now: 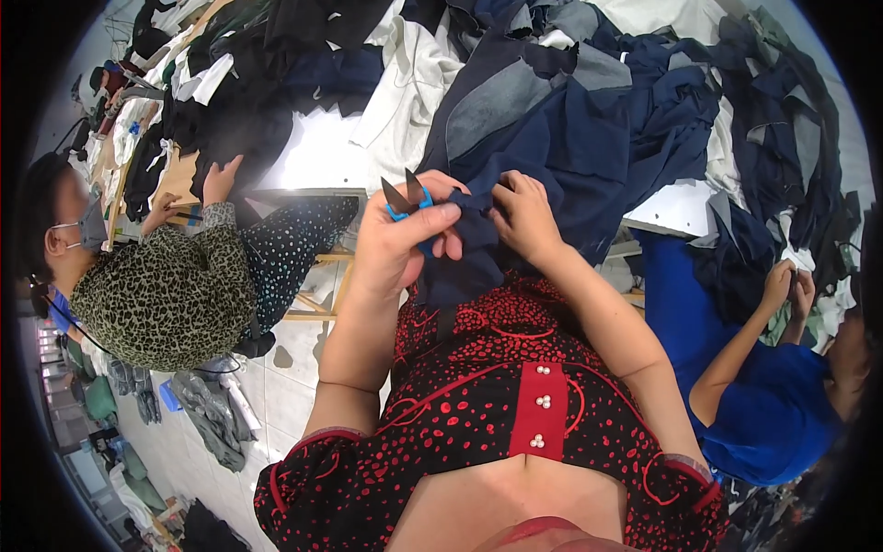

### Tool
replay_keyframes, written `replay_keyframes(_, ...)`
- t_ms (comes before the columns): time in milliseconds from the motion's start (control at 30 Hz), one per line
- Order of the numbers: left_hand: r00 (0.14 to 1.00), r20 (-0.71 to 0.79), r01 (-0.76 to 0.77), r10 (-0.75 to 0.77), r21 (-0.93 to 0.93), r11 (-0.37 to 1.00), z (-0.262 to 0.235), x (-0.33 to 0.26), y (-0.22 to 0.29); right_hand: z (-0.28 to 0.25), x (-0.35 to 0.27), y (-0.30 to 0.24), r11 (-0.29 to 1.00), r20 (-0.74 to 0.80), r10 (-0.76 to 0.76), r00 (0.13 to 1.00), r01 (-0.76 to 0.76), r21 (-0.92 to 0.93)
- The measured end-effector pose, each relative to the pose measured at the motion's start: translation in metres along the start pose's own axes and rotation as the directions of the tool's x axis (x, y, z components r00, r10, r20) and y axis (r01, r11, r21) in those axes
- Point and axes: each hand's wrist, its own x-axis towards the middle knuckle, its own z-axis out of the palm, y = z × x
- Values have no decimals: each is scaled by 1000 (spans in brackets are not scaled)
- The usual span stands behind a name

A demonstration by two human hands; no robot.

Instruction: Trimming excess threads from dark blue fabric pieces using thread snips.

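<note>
My left hand [403, 232] is closed round a small pair of thread snips [399, 199] with blue handles and dark blades, which point up and away from me. Its fingertips also meet the edge of a navy cloth garment [467, 262]. Facing it, my right hand [526, 213] pinches the same navy cloth between thumb and fingers, a short way to the right. The cloth hangs over my lap and runs up onto the heap of navy garments [543, 138] on the table. Folds hide what lies between my fingertips.
A white tabletop [317, 152] shows left of the heap, beside a light grey garment [405, 87]. On the left sits a co-worker in a leopard-print top [166, 299]; on the right, one in blue [782, 405] handles cloth. Plastic-wrapped bundles [210, 409] lie on the tiled floor.
</note>
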Motion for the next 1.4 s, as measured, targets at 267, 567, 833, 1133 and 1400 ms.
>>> replay_keyframes(267,995,-96,8,7,157,988,-45,1,4,-116,-52,35,126,394,148,907,-412,902)
replay_keyframes(567,961,-10,274,-278,212,938,-15,15,-42,-95,-38,4,860,127,233,964,-265,436)
replay_keyframes(833,952,6,297,-306,230,927,-14,15,-38,-72,-11,-22,951,27,-109,994,96,295)
replay_keyframes(1133,944,37,310,-327,238,921,-17,12,-36,-91,-27,-16,280,433,250,866,-493,824)
replay_keyframes(1400,910,202,275,-361,357,893,1,20,-29,-86,-35,-14,138,543,246,803,-583,801)
